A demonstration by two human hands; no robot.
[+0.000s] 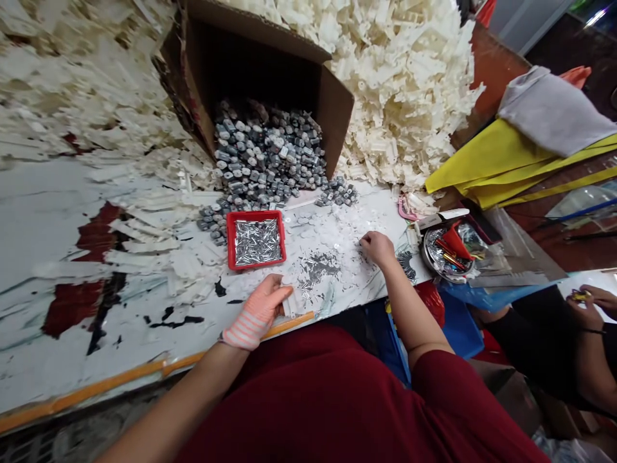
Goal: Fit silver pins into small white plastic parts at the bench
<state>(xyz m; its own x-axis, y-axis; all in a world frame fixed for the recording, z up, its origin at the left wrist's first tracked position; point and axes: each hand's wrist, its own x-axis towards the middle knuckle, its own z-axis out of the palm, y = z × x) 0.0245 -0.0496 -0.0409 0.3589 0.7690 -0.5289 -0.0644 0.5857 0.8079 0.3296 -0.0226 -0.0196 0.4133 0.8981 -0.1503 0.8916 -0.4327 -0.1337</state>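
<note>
My left hand point(258, 308), in an orange-and-white striped glove, grips a white plastic piece point(290, 302) near the table's front edge. My bare right hand point(378, 249) is over the table to the right, fingertips pinched together; whatever they hold, if anything, is too small to make out. Small translucent flat pieces point(337, 235) lie scattered close to it. Between my hands is a loose patch of shiny metal pins point(307, 290). A red tray point(230, 241) full of similar metal pins stands beyond my left hand.
A cardboard box point(340, 119) on its side spills many small grey-and-white parts point(274, 161). Cream plastic pieces point(395, 83) are heaped behind it and at left. A metal bowl point(429, 260) of odds and ends stands right. Another person's hands point(590, 305) work at far right.
</note>
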